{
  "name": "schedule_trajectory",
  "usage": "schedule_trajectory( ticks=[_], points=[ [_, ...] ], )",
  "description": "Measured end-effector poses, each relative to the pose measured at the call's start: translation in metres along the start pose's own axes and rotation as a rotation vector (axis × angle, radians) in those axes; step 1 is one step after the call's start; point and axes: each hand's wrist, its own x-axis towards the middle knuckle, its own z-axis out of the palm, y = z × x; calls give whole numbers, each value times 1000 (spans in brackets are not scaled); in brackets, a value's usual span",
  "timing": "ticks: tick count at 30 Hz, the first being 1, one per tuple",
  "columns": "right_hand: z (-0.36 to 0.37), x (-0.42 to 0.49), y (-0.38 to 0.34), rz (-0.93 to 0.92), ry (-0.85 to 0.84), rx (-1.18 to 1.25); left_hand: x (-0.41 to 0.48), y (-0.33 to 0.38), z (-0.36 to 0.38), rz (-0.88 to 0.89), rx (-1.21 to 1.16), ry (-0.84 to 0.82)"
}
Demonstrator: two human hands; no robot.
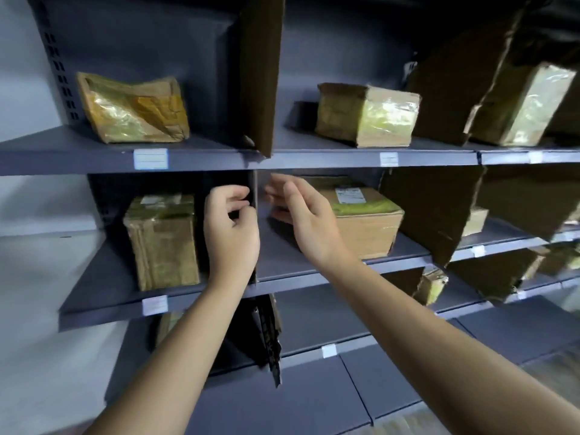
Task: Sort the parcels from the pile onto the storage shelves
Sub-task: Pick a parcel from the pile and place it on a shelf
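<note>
Labelled parcel (367, 221): lying flat on the middle shelf (345, 262), in the bay right of the thin divider (255, 196), showing a white label on top.
Right grip (306, 215): reaching in at the labelled parcel's left end, fingers stretching out loose and apart, closing on nothing; contact with the box too blurred to tell.
Left grip (230, 227): hanging just left of the thin divider, fingers curling in toward the thumb, holding nothing visible.
Taped parcel (163, 243): standing upright in the bay left of the thin divider, just beside the left grip, not touching it.
Crumpled parcel (131, 108): sitting on the top shelf (204, 160), left of the cardboard divider (260, 73).
Square parcel (367, 116): resting on the top shelf, right of the cardboard divider.
Tilted parcel (521, 105): leaning at the far right of the top shelf, behind a torn cardboard sheet (455, 89).
Small parcel (432, 285): sitting on a lower shelf, below and right of the labelled parcel.
Shelf tags (150, 158): sticking to the front edges of the shelves.
</note>
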Motion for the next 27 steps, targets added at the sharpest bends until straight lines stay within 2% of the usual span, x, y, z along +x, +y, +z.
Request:
schedule_trajectory(
  ticks=[8,17,27],
  points=[
    [-200,-113,-1,92,185,-132,-140,58,150,-204,-98,-212],
    [-430,-238,-20,237,460,-232,-317,132,319,-385,-237,-539],
    [-644,-335,-17,359,774,-248,-467,164,507,-575,-309,-950]
  ],
)
